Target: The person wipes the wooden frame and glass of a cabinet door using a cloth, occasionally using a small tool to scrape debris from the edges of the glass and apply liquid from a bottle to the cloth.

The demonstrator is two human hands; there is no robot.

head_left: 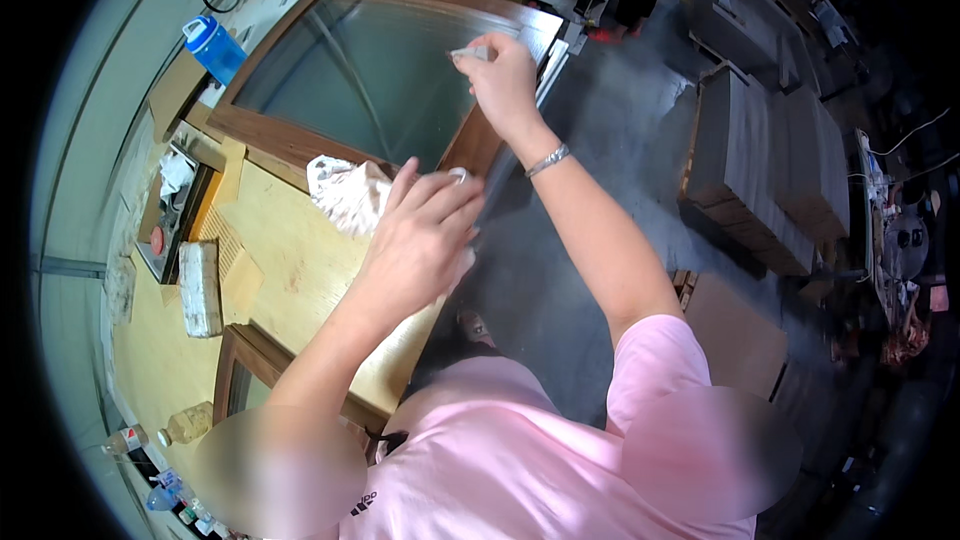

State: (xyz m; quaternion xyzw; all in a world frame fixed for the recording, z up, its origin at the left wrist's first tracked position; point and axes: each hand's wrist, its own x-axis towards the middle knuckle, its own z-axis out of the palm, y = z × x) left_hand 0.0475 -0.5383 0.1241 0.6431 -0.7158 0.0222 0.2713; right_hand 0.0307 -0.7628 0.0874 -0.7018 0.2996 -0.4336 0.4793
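Observation:
A wooden-framed glass door panel [345, 70] with a brown frame lies on the workbench. Over its right side, my right hand [505, 85] pinches a small whitish scrap [470, 54], whose kind I cannot make out. Closer to my body, my left hand [425, 235] is bent over the bench edge, its fingers slightly blurred. A crumpled white rag [345, 192] with dark stains bunches out beside that hand, against the panel's near rail. More white cloth shows below the palm, so the hand appears closed on the rag; the palm itself is hidden.
On the pale plywood bench top [300, 245] are a white block [199, 288], a tray of small items [175, 200] and a blue bottle [214, 48]. A second wooden frame [235, 370] lies near me. Stacked grey boards [735, 155] stand on the floor at right.

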